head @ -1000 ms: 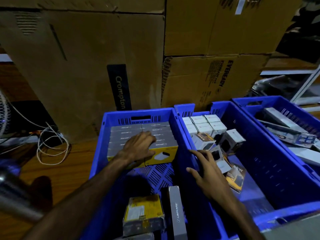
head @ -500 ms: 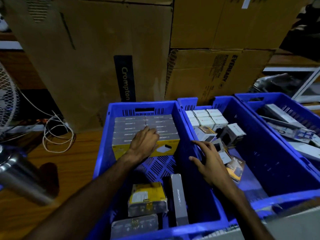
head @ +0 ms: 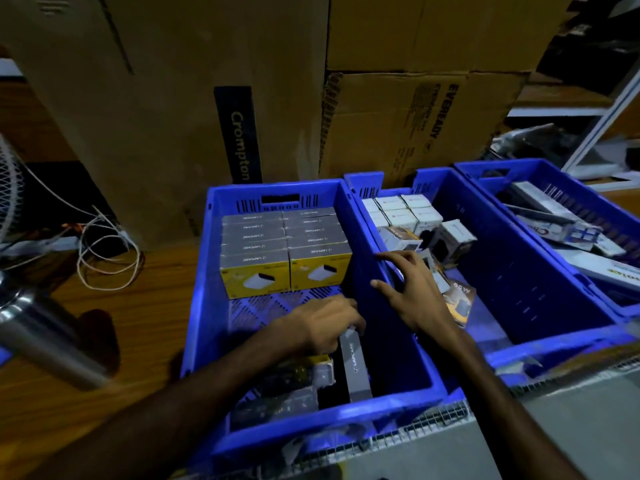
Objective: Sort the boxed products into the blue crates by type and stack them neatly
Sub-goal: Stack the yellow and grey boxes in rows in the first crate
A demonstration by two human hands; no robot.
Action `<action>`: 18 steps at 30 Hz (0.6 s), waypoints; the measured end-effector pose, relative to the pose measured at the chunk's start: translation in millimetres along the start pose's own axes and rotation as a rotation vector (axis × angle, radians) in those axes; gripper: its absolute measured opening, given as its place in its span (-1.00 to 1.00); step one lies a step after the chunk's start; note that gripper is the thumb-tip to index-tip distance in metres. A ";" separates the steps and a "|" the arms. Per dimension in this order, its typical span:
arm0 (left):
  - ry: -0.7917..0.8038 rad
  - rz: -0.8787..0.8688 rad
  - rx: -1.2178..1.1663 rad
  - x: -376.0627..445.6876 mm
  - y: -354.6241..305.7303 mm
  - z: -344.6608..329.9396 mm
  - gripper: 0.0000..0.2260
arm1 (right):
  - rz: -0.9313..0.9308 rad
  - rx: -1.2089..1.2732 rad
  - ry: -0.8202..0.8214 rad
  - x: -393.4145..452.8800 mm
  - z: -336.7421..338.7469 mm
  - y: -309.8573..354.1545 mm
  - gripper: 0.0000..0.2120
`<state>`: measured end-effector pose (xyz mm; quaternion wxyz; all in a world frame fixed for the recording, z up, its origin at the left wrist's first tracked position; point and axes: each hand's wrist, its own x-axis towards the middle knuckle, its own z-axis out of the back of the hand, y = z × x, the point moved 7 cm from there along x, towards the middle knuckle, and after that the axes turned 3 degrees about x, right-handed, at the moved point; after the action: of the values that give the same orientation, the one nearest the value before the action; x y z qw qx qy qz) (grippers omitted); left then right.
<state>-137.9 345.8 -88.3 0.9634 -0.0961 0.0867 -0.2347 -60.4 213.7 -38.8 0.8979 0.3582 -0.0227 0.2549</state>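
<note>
Three blue crates stand side by side. The left crate [head: 202,306] has a neat block of grey-and-yellow boxes [head: 284,251] at its far end and loose boxes at its near end. My left hand [head: 325,323] reaches down there and curls its fingers over the top end of a grey box standing on edge [head: 356,368]. My right hand [head: 412,289] rests with spread fingers on the wall between the left crate and the middle crate [head: 519,271]. The middle crate has small white boxes [head: 401,213] stacked at the back and several loose boxes [head: 450,237] in front of them.
Large cardboard cartons [head: 207,98] rise behind the crates. The right crate [head: 595,209] holds long flat boxes. On the wooden table [head: 69,393] to the left lie a steel flask [head: 45,337], coiled white cable [head: 104,258] and part of a fan grille [head: 7,188].
My left hand has left the stacked boxes at the far end and come back to the near end, onto the grey box standing on edge. My right hand stayed on the dividing wall.
</note>
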 end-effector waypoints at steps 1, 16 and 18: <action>-0.007 -0.009 0.004 -0.4 -0.7 4.9 -0.67 | 0.007 -0.009 -0.004 -0.1 0.8 0.9 -0.56; -0.533 0.373 -0.572 -64.3 85.6 79.5 -0.62 | 0.209 0.067 0.004 -13.8 14.7 34.2 -0.47; -0.576 0.410 -0.597 -70.8 87.5 81.9 -0.64 | 0.218 -0.019 0.069 -8.7 11.5 39.8 -0.30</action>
<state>-144.3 467.1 -20.3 0.9049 -0.4115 -0.1037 0.0320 -85.1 226.7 -7.1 0.8684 0.3363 -0.0331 0.3629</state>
